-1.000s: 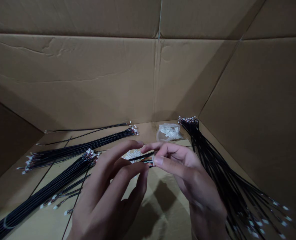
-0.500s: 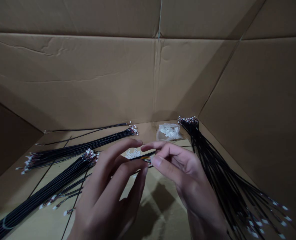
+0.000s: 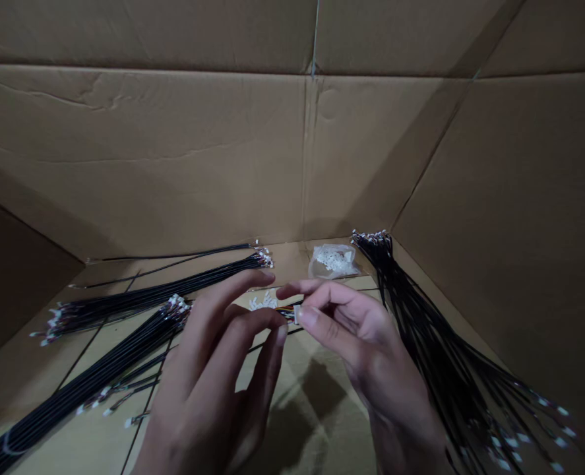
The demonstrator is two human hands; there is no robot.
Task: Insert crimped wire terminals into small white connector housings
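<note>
Between my hands stretches the end of a cable, where thin coloured wires (image 3: 287, 311) run into a small white connector (image 3: 297, 314). My left hand (image 3: 217, 369) pinches the wire side between thumb and fingers, its index finger raised above. On the other side, my right hand (image 3: 366, 336) grips the white connector between thumb and fingertips. Behind the fingers, a little pile of white connector pieces (image 3: 262, 301) lies on the cardboard surface, partly covered by my left hand.
A clear bag of white pieces (image 3: 334, 261) sits at the back. Black cable bundles (image 3: 183, 287) and a tied bundle (image 3: 84, 382) lie at left, with loose cable ends (image 3: 131, 389) beside it. A fanned cable bundle (image 3: 431, 343) spreads at right. Cardboard walls (image 3: 173, 158) enclose the surface.
Both hands have shifted slightly left with the cable end. The wires and white connector stay pinched between them, and the left fingertips sit a bit farther from the right thumb.
</note>
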